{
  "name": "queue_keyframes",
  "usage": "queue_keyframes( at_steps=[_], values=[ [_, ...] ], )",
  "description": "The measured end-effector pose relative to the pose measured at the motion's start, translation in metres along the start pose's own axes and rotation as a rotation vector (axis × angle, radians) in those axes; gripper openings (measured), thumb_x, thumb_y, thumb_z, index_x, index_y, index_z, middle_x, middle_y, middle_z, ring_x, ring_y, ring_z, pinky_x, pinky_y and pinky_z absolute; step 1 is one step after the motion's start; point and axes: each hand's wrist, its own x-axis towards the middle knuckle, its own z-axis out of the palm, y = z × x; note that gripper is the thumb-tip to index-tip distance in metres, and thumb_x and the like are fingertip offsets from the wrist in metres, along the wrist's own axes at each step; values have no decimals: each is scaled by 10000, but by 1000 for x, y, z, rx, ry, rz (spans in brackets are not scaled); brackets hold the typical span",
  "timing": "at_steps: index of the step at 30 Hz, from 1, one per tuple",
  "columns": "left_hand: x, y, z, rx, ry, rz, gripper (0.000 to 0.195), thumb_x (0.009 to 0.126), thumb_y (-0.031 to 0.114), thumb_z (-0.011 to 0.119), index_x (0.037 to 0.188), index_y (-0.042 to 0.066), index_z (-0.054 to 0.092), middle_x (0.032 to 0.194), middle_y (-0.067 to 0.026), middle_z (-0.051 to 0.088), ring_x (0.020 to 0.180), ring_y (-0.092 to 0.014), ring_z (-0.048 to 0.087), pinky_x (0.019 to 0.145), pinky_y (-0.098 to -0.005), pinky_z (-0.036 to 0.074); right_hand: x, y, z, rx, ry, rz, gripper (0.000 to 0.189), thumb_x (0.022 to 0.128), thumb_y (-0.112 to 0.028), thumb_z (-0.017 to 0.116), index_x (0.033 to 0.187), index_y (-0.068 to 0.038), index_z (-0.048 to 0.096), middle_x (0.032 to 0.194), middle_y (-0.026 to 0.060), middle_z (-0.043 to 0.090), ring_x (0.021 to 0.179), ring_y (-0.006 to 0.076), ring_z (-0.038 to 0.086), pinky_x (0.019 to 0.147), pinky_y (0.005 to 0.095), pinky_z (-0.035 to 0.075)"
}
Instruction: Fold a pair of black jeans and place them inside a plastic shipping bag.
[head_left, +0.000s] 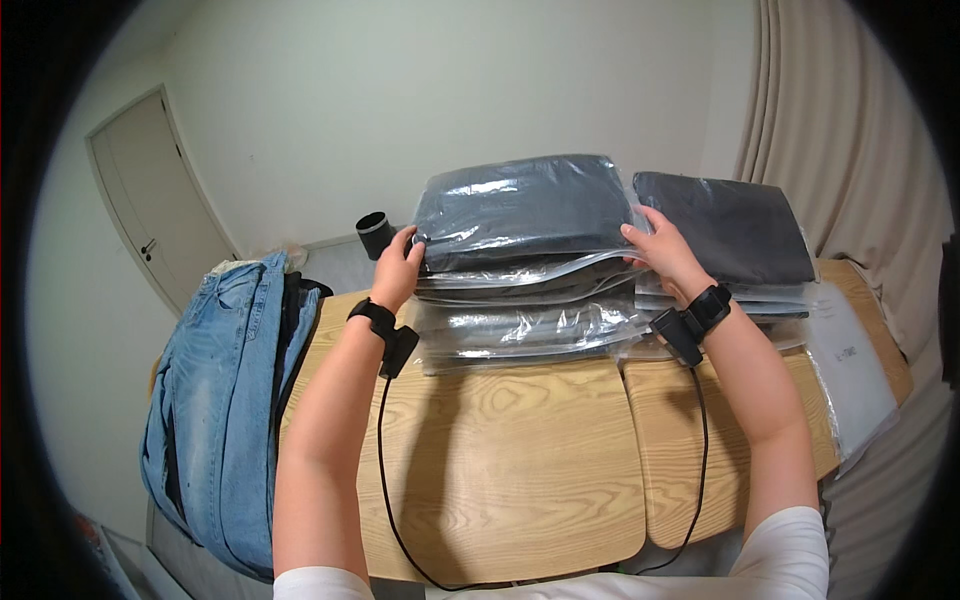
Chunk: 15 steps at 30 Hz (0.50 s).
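My left hand (396, 271) grips the left edge of a dark folded garment in a clear plastic bag (525, 206), its thumb on top. At the opposite side, my right hand (666, 246) holds the same bag with the thumb over the edge and the fingers partly hidden. This bag is at the top of a pile of similar bagged garments (525, 326); whether it rests fully on them I cannot tell. Just right of the pile is a second stack of bagged dark garments (727, 229). Both wrists wear black straps with small boxes and cables.
Blue jeans (217, 405) are draped over the left end of the wooden table (517, 465). Flat translucent plastic bags (855, 367) lie at its right end, near a beige curtain (832, 135). A black cylinder (375, 238) stands behind the table. A seam divides the tabletop.
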Motion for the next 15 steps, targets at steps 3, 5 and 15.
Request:
queue_keyframes(
  at_steps=[3, 5, 15],
  values=[
    [1, 10, -9, -69, 50, 78, 330, 897, 181, 562, 1179, 9, 556, 1126, -192, 616, 1060, -320, 584, 899, -351, 445, 8, 2, 1, 60, 59, -115, 432, 849, -147, 659, 1210, 42, 516, 980, 105, 629, 780, 138, 611, 637, 256, 506],
    [7, 6, -1, -182, 91, 99, 314, 896, 170, 561, 1171, 19, 565, 1103, -186, 624, 1047, -311, 588, 891, -352, 446, 4, -3, 2, 76, 97, -125, 382, 842, -133, 666, 1158, 51, 555, 926, 88, 639, 786, 124, 603, 651, 250, 499],
    [-29, 25, -5, 372, 225, 141, 513, 915, 369, 512, 1311, 52, 434, 1245, -244, 488, 1153, -390, 458, 946, -472, 380, -30, -10, -15, -16, 29, 5, 334, 871, -240, 616, 1111, -16, 552, 899, 49, 613, 711, 125, 594, 569, 249, 441]
  ],
)
